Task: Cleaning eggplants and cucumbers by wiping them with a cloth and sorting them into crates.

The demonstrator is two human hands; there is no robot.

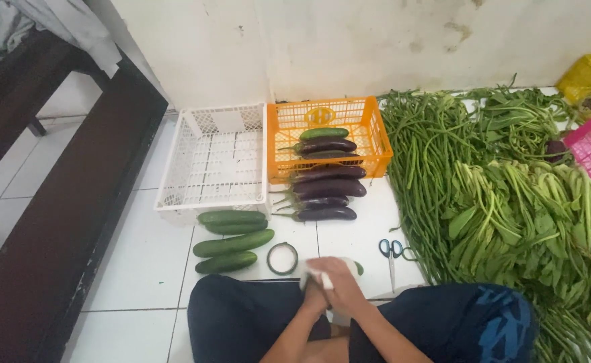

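Head view: right hand (341, 286) and left hand (314, 296) pressed together over the lap, both closed round a white wrap (312, 275) w/ a green cucumber tip (359, 267) poking out. Tape roll (283, 258) just left of hands, scissors (391, 250) just right. Four cucumbers (231, 234) left of roll. Eggplants (326, 191) beyond hands, spilling from orange crate (329, 114); white crate (215, 158) left of it.
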